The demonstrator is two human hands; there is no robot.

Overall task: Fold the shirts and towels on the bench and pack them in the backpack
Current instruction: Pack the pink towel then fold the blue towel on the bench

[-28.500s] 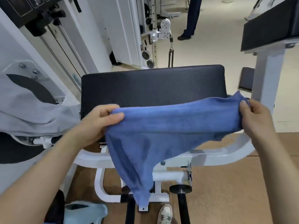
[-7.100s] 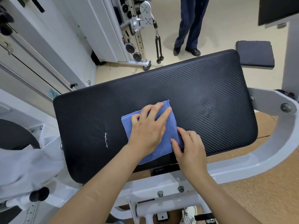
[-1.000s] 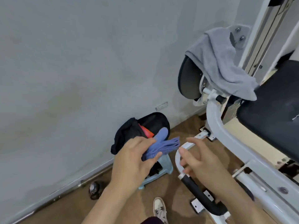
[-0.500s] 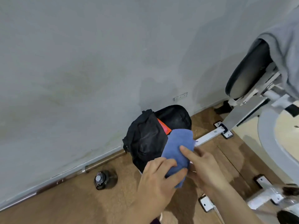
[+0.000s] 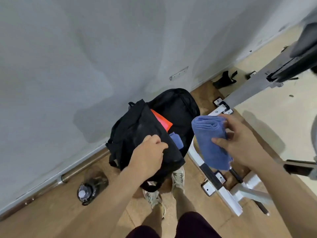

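The black backpack (image 5: 173,109) stands open on the floor against the wall. Inside it I see an orange item (image 5: 162,122) and a folded blue cloth (image 5: 175,144). My left hand (image 5: 148,155) grips the backpack's front flap and holds it away from the opening. My right hand (image 5: 240,145) holds the folded blue towel (image 5: 210,140) just right of the opening, above the machine's white base bar. The bench pad and the grey shirt are mostly out of frame at the upper right.
A dark water bottle (image 5: 89,189) lies on the wooden floor left of my feet. A metal bar (image 5: 82,169) runs along the wall base. The machine's white frame (image 5: 221,186) crosses the floor to the right. My shoes (image 5: 178,179) stand just below the backpack.
The towel passed from both hands into my right hand alone. My left hand dropped to the backpack flap and took hold of it. The view tilted down over the backpack.
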